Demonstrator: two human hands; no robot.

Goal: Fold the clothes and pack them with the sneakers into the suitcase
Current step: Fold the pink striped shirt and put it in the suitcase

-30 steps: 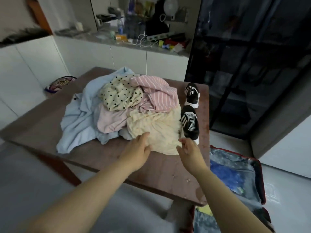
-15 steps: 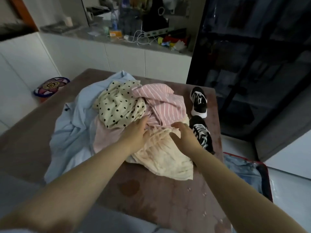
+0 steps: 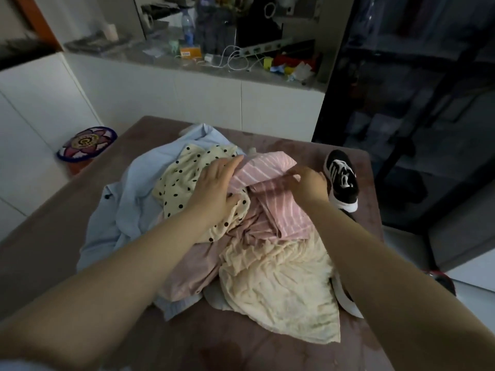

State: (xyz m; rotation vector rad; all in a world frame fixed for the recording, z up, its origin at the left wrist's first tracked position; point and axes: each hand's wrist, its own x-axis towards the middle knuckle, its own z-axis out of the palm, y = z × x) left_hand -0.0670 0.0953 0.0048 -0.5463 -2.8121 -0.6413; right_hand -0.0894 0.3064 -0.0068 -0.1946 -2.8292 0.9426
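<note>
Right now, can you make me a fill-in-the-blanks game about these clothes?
The right hand pinches the striped shirt, which is white and ____.
The left hand rests on the dotted cloth, whose dots are ____.
The far sneaker is black and ____.
Missing words: pink, black, white.

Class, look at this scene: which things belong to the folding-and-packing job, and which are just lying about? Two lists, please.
Belong to the job: pink striped garment, polka-dot garment, light blue shirt, cream garment, black sneaker.

Just lying about: water bottle, white power strip, orange box, flower-patterned cushion.
</note>
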